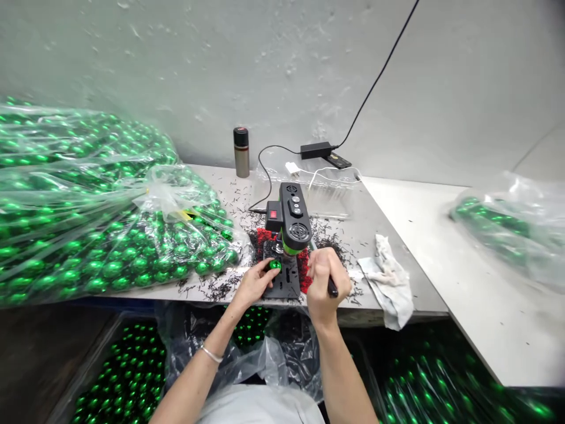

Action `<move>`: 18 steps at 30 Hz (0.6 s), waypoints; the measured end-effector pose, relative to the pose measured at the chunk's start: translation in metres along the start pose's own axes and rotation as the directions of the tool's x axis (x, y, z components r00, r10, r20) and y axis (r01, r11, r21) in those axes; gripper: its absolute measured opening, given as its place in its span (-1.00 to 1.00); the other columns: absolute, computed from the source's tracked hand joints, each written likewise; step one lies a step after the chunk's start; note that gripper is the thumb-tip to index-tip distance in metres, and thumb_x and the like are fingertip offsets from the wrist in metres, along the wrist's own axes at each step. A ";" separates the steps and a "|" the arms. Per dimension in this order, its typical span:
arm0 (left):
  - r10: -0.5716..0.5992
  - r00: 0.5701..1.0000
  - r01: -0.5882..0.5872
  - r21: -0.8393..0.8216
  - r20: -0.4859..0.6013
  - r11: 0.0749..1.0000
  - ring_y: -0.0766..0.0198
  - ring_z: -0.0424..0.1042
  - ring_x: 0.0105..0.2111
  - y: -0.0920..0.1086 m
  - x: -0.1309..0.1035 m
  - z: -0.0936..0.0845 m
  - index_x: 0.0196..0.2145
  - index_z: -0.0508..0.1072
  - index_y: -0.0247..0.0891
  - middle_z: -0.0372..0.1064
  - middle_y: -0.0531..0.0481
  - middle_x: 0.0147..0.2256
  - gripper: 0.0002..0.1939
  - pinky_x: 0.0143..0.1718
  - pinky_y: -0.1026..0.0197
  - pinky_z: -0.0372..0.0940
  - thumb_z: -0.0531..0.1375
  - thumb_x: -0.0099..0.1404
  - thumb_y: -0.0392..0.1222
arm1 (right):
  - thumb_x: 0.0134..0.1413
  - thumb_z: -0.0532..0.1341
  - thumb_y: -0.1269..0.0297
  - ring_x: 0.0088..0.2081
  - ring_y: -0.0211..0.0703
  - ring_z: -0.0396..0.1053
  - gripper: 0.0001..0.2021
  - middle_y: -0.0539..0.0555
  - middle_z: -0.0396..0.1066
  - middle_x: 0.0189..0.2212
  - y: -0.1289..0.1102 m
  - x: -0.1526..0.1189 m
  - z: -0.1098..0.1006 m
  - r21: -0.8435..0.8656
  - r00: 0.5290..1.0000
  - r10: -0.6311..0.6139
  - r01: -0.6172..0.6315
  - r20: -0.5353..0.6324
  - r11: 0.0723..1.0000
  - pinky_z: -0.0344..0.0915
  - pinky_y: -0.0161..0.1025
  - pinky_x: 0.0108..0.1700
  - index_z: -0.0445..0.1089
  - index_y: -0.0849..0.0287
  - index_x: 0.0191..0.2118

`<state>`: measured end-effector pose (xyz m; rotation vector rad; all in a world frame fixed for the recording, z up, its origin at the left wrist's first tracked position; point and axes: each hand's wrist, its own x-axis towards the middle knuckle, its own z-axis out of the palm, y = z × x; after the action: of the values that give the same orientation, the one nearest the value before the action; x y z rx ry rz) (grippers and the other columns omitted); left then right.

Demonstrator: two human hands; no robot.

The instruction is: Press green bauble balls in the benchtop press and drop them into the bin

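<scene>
In the middle of the frame, the green ball (275,265) is on the black machine (289,218), under its front end. The left hand (255,284) pinches this ball from its left side: the thumb is at the lower edge, the forefinger at the upper edge, and the ball's right part remains uncovered. Just right of the centre, the right hand (326,281) has its fingers closed around the handle (332,288), whose dark end comes out below the fist. A white cloth (388,280) lies at the right.
</scene>
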<state>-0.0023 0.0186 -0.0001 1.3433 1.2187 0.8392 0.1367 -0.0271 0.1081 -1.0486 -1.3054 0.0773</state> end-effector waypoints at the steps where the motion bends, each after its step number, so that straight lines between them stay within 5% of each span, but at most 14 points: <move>1: 0.059 0.998 -0.058 0.081 -0.008 0.995 0.28 0.38 -0.57 0.000 0.000 0.001 0.09 0.49 -0.35 0.42 0.07 -0.56 -0.48 -0.46 0.24 0.29 0.24 0.28 0.03 | 0.35 0.03 0.36 -0.47 -0.28 0.24 -0.65 -0.06 0.18 -0.55 0.001 -0.001 0.000 0.005 1.000 -0.009 0.009 -0.002 1.000 0.16 -0.25 -0.39 0.13 0.11 -0.54; 7: 0.399 0.917 -0.351 0.492 0.008 0.796 0.08 0.56 -0.17 0.000 -0.006 0.010 0.04 0.49 -0.25 0.52 -0.19 -0.04 -0.66 -0.12 0.10 0.42 0.21 0.37 -0.10 | 0.34 0.04 0.38 -0.48 -0.28 0.22 -0.65 -0.06 0.19 -0.56 0.003 -0.005 0.000 0.007 0.999 -0.031 0.031 -0.014 1.000 0.16 -0.25 -0.41 0.15 0.10 -0.54; 18: 0.393 0.903 -0.411 0.619 0.174 0.669 0.01 0.54 -0.06 0.007 0.000 0.000 0.05 0.45 -0.29 0.50 -0.22 -0.06 -0.68 -0.03 0.04 0.43 0.17 0.42 -0.10 | 0.30 0.04 0.47 -0.46 -0.28 0.25 -0.68 -0.04 0.22 -0.54 0.005 -0.012 0.000 -0.018 0.997 -0.075 0.075 -0.016 0.997 0.17 -0.27 -0.42 0.15 0.10 -0.52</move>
<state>-0.0006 0.0194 0.0067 2.2535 1.2599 0.7122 0.1351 -0.0312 0.0960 -1.0116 -1.3311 0.0009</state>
